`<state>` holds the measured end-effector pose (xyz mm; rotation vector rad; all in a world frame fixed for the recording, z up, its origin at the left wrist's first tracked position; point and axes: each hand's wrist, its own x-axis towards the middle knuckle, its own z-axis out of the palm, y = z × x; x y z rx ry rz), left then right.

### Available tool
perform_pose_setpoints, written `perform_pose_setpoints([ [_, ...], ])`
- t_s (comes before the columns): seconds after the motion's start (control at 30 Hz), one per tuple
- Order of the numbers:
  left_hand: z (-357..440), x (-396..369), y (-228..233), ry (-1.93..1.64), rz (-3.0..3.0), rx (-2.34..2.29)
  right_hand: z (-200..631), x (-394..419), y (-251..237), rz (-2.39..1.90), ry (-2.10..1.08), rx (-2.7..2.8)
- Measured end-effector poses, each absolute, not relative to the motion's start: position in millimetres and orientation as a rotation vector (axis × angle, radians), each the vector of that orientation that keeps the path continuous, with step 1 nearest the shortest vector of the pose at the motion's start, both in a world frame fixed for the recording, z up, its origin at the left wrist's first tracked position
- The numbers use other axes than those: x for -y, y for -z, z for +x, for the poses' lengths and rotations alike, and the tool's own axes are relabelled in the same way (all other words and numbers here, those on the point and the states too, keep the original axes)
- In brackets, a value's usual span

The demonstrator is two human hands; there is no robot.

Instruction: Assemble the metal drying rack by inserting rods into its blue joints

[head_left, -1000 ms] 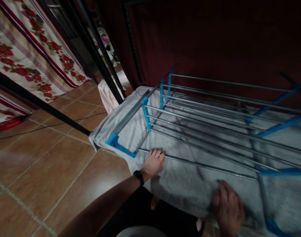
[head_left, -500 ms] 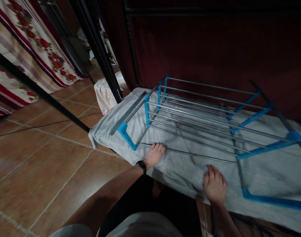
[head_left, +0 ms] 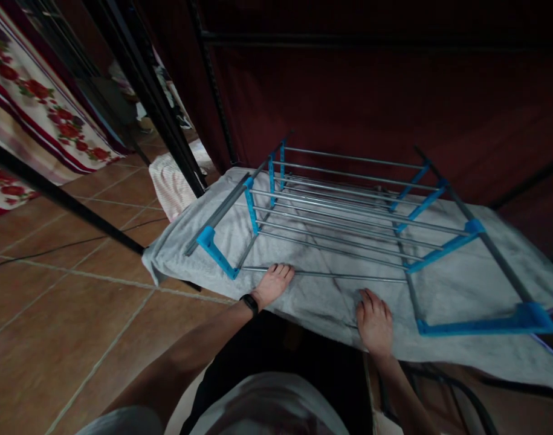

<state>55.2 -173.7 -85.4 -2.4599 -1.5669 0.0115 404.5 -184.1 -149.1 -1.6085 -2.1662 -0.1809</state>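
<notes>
**Both hands flat on the grey towel under the drying rack**

While the grey towel (head_left: 452, 296) lay spread beneath the top rails of a drying rack (head_left: 349, 208), both hands rested on its near edge. The left hand (head_left: 275, 283) lay palm down with its fingers stretched out, closed on nothing, their tips touching the nearest metal rail (head_left: 326, 275); a black band (head_left: 248, 302) circled its wrist. The right hand (head_left: 373, 320) lay flat on the cloth as well, fingers spread and gripping nothing, just short of that same rail and well apart from the left hand. The towel hung over the rack's lower level, its left corner drooping toward the tiled floor (head_left: 67, 308). Blue plastic brackets (head_left: 217, 254) joined the rails at each side. Behind the rack stood a dark red wall (head_left: 371, 96). To the left, black bars (head_left: 135, 78) slanted across the view in front of a flowered cloth (head_left: 35, 115), and a pale striped cloth (head_left: 171, 181) lay on the floor near the rack's far left corner.
</notes>
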Motion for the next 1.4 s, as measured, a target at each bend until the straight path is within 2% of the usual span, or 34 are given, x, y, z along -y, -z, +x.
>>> perform_pose_setpoints([
  [0.73,48.2,169.7,94.6,0.105,-2.423,1.519,391.7,181.9,141.8,-1.631,0.259,2.094],
  [1.07,41.7,152.8,96.3,0.299,-2.548,1.652,389.3,181.3,135.2,-1.665,0.1,2.053],
  [1.4,91.5,134.8,103.1,0.42,-2.657,1.574,395.9,173.2,133.6,-1.646,-0.156,1.922],
])
